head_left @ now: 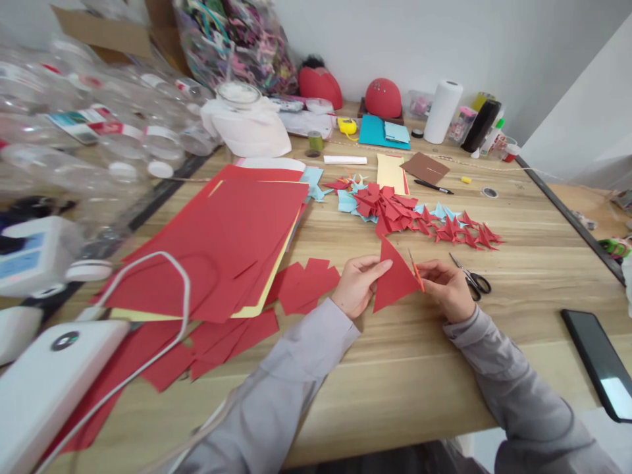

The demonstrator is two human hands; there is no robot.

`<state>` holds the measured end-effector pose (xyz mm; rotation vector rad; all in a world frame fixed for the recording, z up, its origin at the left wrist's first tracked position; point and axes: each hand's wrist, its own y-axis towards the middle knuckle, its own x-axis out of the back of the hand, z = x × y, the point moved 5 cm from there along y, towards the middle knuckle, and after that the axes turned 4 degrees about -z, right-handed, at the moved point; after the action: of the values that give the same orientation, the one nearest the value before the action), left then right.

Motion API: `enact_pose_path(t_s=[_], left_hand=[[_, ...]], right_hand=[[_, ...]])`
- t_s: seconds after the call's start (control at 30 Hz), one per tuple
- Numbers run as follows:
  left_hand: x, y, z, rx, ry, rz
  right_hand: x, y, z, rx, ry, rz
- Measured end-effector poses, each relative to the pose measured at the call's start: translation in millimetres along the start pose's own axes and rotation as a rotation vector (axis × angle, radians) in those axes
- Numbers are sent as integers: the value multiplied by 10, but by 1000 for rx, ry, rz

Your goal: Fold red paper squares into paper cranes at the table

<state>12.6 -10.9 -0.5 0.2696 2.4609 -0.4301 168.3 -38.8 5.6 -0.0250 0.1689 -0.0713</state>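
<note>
Grey sleeves (291, 382) lie nearest, over the desk (395, 408). Red paper triangle (395, 280) sits raised between the hands; folded red pieces (395, 207) lie at its 12 o'clock, black scissors (467, 272) at 3. Left hand (359, 283): fingers pinching the triangle's 9 o'clock edge. Right hand (450, 289): fingers pinching a slim orange tool (419, 276), type unconfirmed, at the 3 o'clock corner. Assessment: light, thin, fairly stiff, unlikely slippery; probably creases or tears easily. Advised hold: flat edge pinch, clear of the tool.
</note>
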Motion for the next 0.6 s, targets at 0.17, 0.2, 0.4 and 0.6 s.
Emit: enact_pose_path(t_s=[0.17,0.2,0.4,0.6], left_hand=[[-3,-13,15,27,30,-18],[-4,-14,12,25,28,-23],[-4,-11,6,21,23,-49],[8,-8,11,18,29,-52]], right_hand=[[-51,-23,9,-7,5,95],[-57,-27,5,-11,4,108],[-75,-38,-17,-35,5,139],[-82,-33,-28,-53,14,134]])
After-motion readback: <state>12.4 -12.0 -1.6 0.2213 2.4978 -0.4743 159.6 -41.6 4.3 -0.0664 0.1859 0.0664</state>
